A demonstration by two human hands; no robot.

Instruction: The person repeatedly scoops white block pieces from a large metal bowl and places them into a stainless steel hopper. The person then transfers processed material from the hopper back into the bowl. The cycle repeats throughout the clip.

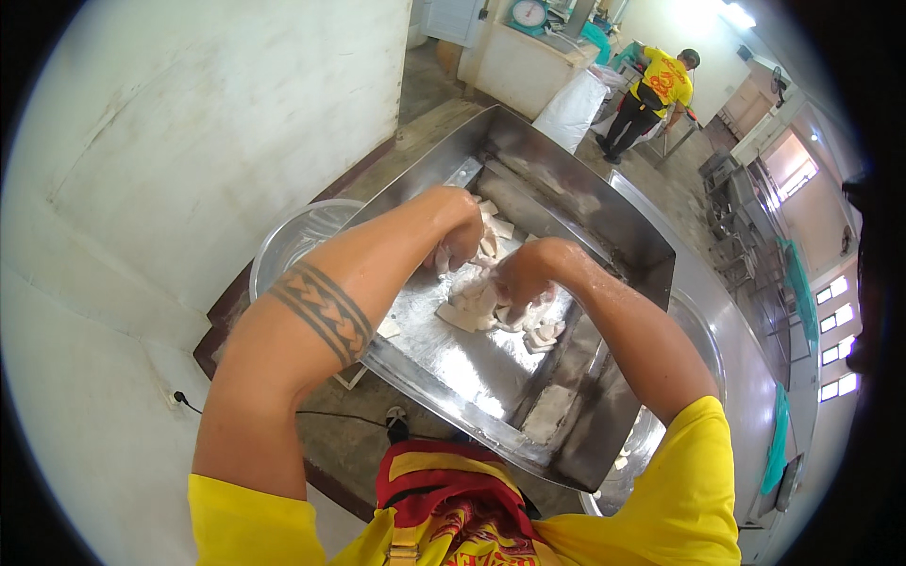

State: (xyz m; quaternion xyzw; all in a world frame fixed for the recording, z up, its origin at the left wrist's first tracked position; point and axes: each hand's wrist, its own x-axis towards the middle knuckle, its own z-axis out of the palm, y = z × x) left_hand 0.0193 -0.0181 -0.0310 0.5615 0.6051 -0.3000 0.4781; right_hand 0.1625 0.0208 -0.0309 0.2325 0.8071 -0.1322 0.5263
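Reaching with both bare hands into the deep metal tray (439, 358), down to a loose heap of white pieces (462, 316), mostly flat and slab-like, on the middle of the tray's floor. Bending the left hand (455, 247) sharply at the wrist, toward the tray's far-left side, with fingers turned down and largely hidden; cannot tell whether wide, narrow or closed on a piece. Pointing the right hand (521, 278) down into the heap near the tray's middle, touching the pieces with partly hidden fingers; cannot tell of any firm hold on one. Wearing yellow sleeves (661, 491) on both arms. Standing at the tray's near side, with a shoe (396, 415) visible below the near edge. Having a clear round basin (283, 231) beside the tray's left side and a second basin (651, 429), with a few white bits inside, under its right side. Seeing, beyond the tray's far edge, a white sack (571, 108), a co-worker (661, 85) in a yellow shirt and a round-dialled scale (528, 13).
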